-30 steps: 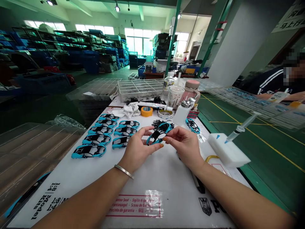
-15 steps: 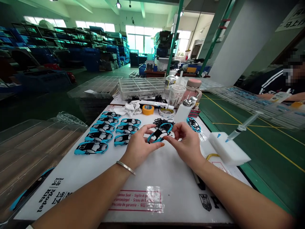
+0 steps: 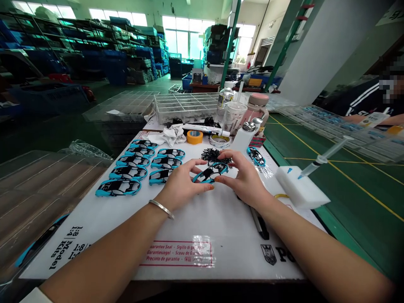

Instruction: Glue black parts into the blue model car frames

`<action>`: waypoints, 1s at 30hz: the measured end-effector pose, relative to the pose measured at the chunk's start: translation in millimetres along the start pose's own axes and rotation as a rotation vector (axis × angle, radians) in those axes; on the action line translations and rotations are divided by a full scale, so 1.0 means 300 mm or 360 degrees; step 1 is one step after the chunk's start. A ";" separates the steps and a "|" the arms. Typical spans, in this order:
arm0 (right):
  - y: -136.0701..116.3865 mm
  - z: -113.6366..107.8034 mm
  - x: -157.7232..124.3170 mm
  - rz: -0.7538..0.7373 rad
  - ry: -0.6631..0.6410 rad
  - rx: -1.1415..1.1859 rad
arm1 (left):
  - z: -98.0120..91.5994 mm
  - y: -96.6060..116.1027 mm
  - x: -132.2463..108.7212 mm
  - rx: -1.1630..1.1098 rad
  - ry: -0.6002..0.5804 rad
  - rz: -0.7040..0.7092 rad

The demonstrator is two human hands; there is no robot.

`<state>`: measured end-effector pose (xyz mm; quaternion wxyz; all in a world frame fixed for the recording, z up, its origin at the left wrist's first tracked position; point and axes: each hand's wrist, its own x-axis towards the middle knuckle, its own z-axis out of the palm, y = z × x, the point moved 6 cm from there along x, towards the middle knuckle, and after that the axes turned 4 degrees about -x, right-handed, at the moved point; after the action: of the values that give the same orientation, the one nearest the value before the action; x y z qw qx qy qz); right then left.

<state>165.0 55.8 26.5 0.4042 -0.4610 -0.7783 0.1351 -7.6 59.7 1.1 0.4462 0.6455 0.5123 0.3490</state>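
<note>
Both hands hold one blue and black toy car body [image 3: 211,172] just above the white board [image 3: 176,227]. My left hand [image 3: 182,184] pinches its near end between thumb and fingers; a silver bangle sits on that wrist. My right hand [image 3: 243,176] grips the far end, fingers curled over it. A heap of small black parts [image 3: 212,154] lies just behind the hands. Several finished blue car bodies [image 3: 135,170] lie in rows to the left.
Behind stand a yellow tape roll [image 3: 195,136], a white cloth [image 3: 168,136], a cup [image 3: 235,118], bottles and a clear divided tray [image 3: 184,107]. A syringe [image 3: 325,156] sticks in a white foam block [image 3: 299,191] at right. A black pen [image 3: 259,223] lies near my right wrist. Another person sits far right.
Both hands have lowered the car body slightly toward the board, and my right fingers have closed further over its far end. The view has tilted down a little.
</note>
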 end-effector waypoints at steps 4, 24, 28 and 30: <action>-0.048 -0.010 -0.005 -0.0273 0.0092 -0.0149 | 0.000 -0.008 0.000 -0.0235 -0.0093 -0.0115; -0.111 0.025 -0.024 -0.0716 0.0026 -0.0387 | -0.015 -0.010 0.001 -0.0078 -0.0100 -0.0036; -0.116 0.014 -0.022 -0.0723 0.0028 -0.0422 | -0.006 -0.010 0.001 -0.0252 -0.0173 -0.0066; -0.115 0.016 -0.021 -0.0720 0.0016 -0.0423 | -0.005 -0.010 0.002 -0.0254 -0.0186 -0.0040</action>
<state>142.0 32.7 40.5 0.3639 -0.3249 -0.8706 -0.0644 -9.9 60.8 -1.1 0.5296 0.6208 0.4641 0.3448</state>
